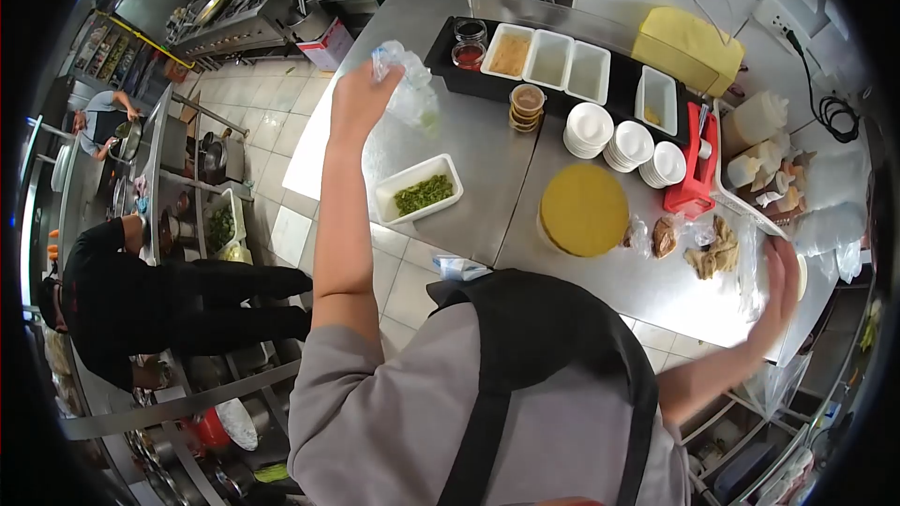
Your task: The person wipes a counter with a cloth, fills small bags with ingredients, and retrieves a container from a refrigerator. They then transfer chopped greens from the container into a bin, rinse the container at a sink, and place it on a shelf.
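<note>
My left hand [361, 101] is raised over the left part of the steel table, its fingers closed on a clear plastic bag [412, 98]. A little green shows in the bag's lower end. Below it on the table stands a white tub [450, 206] with chopped green herbs [422, 194]. My right hand [776, 286] is at the table's right edge, slightly blurred, fingers stretched out and apparently holding nothing. Beside it lie a clear plastic wrapping [748, 272] and brown pieces of food [720, 248] on plastic.
A round yellow board [583, 211] lies mid-table. Behind it are stacked white bowls [589, 128], small lidded cups [526, 108] and a black rack [450, 75] of white tubs. A red holder [692, 164] stands to the right. Two other people [122, 290] work at left.
</note>
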`<action>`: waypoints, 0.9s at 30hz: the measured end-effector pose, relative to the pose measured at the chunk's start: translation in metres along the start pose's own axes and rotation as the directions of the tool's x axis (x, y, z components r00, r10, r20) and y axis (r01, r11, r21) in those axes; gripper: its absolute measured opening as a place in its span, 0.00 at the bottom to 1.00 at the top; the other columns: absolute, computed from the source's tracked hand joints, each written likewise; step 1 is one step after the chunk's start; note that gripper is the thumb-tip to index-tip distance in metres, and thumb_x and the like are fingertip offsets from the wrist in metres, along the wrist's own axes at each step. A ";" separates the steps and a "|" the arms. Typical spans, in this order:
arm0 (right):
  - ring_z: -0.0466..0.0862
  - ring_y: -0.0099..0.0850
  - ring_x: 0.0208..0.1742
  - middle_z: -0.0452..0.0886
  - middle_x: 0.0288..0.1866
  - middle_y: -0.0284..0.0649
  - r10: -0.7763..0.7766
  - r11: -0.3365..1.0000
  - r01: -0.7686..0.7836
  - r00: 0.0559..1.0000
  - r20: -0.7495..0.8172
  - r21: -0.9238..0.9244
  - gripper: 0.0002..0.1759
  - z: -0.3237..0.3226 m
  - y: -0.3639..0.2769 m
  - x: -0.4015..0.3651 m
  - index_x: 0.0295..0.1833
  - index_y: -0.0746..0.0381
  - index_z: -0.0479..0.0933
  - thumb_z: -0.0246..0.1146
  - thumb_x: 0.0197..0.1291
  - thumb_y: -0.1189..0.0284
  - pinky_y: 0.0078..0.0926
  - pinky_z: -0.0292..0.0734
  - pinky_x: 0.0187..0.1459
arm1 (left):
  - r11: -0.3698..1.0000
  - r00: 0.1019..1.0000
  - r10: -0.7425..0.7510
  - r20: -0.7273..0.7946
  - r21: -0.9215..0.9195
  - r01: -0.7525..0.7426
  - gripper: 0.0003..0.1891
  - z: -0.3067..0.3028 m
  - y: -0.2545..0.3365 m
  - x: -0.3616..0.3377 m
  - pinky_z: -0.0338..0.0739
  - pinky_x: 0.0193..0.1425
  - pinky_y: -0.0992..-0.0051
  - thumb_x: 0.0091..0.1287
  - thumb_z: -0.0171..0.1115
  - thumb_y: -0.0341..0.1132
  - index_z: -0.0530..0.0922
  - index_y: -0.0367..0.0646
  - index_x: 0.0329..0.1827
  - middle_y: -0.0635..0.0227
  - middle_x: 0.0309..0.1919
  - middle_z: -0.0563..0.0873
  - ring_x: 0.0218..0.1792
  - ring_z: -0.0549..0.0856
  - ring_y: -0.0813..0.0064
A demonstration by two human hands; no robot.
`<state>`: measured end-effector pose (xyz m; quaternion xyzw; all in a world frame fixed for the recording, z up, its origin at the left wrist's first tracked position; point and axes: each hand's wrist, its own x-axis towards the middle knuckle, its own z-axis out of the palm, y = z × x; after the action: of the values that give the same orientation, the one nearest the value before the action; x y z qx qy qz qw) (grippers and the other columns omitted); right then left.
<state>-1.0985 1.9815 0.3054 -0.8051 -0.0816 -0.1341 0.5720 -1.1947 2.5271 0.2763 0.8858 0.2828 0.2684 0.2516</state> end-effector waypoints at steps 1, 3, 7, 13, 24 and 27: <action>0.75 0.31 0.57 0.77 0.54 0.45 0.008 0.962 -0.041 0.992 0.124 0.270 0.20 0.048 -0.004 0.007 0.56 0.73 0.70 0.53 0.63 0.73 0.26 0.66 0.59 | 1.000 1.000 0.012 0.027 -0.028 -0.011 0.19 -0.006 0.006 -0.005 0.70 0.32 0.68 0.60 0.61 0.46 0.78 0.35 0.36 0.58 0.21 0.79 0.23 0.76 0.62; 0.75 0.33 0.58 0.74 0.57 0.47 -0.163 0.912 -0.112 0.785 0.598 0.395 0.20 0.139 -0.043 0.012 0.57 0.72 0.70 0.51 0.61 0.73 0.29 0.69 0.59 | 0.994 1.000 0.002 0.026 -0.114 0.001 0.19 -0.018 0.029 -0.024 0.70 0.30 0.70 0.61 0.60 0.47 0.78 0.36 0.39 0.63 0.21 0.78 0.22 0.76 0.68; 0.76 0.33 0.52 0.73 0.57 0.45 0.075 0.721 -0.660 0.376 0.924 0.210 0.28 0.299 -0.071 -0.004 0.65 0.67 0.62 0.54 0.65 0.61 0.33 0.76 0.51 | 0.863 0.987 -0.133 0.085 -0.480 0.157 0.19 -0.021 0.048 -0.073 0.69 0.27 0.79 0.63 0.60 0.45 0.77 0.38 0.48 0.74 0.25 0.78 0.24 0.75 0.83; 0.76 0.22 0.40 0.78 0.46 0.38 -0.113 0.913 -0.360 0.234 0.966 0.194 0.20 0.377 -0.059 -0.002 0.56 0.64 0.71 0.61 0.57 0.74 0.25 0.76 0.41 | 0.717 0.979 -0.165 0.116 -0.668 0.200 0.19 -0.007 -0.020 -0.146 0.73 0.38 0.82 0.63 0.62 0.40 0.76 0.37 0.52 0.67 0.35 0.83 0.34 0.79 0.82; 0.76 0.41 0.46 0.78 0.41 0.41 -0.615 0.585 0.637 -0.056 0.787 0.502 0.16 0.376 -0.089 -0.049 0.44 0.58 0.78 0.57 0.48 0.82 0.35 0.71 0.47 | 0.627 0.959 -0.276 -0.069 -0.769 0.126 0.15 -0.002 -0.032 -0.144 0.73 0.46 0.82 0.64 0.61 0.34 0.78 0.33 0.48 0.65 0.42 0.83 0.41 0.80 0.81; 0.75 0.41 0.45 0.74 0.42 0.42 -0.688 0.531 0.626 -0.075 0.722 0.571 0.16 0.373 -0.090 -0.049 0.47 0.57 0.75 0.60 0.50 0.80 0.36 0.71 0.46 | 0.580 0.944 -0.326 -0.049 -0.799 0.159 0.13 0.011 -0.056 -0.142 0.73 0.45 0.83 0.63 0.61 0.30 0.76 0.34 0.49 0.67 0.41 0.82 0.41 0.79 0.83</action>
<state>-1.1254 2.3637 0.2556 -0.5656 -0.7636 0.0784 0.3015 -1.3075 2.4733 0.1870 0.6083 0.2781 0.4111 0.6194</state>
